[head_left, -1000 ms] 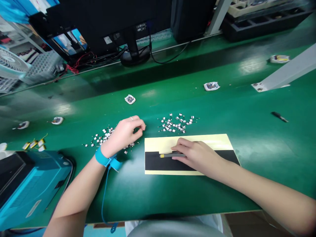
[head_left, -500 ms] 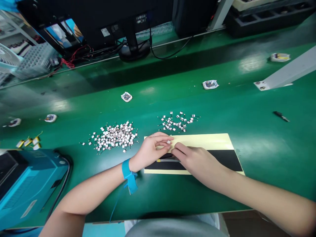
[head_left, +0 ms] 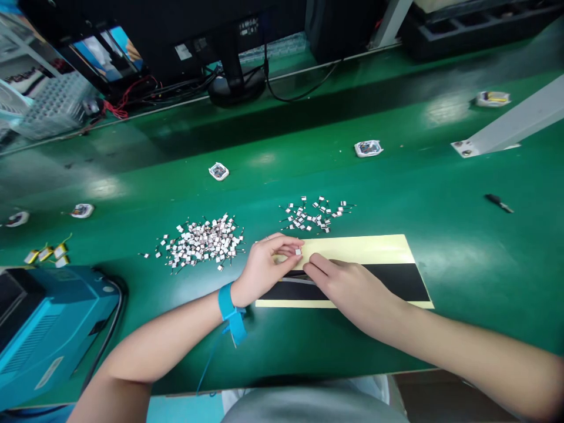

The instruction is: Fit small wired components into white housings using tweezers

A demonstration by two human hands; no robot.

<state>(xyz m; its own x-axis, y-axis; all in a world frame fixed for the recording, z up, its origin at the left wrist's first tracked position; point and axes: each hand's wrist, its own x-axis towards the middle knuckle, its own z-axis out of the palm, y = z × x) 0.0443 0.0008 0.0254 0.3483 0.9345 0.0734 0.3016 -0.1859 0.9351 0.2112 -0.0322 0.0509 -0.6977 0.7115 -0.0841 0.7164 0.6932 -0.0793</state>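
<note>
the left hand (head_left: 267,261) pinches a small white square component (head_left: 298,252) over a pale-yellow, black-banded rectangular sheet (head_left: 383,248); beside it, the right hand (head_left: 352,285) curls, its grip impossible to tell.

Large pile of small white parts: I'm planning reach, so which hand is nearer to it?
Left. The left hand is just right of the large pile; the right hand is farther right, over the black-and-yellow sheet.

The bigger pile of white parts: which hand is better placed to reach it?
Probably the left hand: nearer the bigger pile, though holding a white part; the right hand is farther, over the sheet.
</note>
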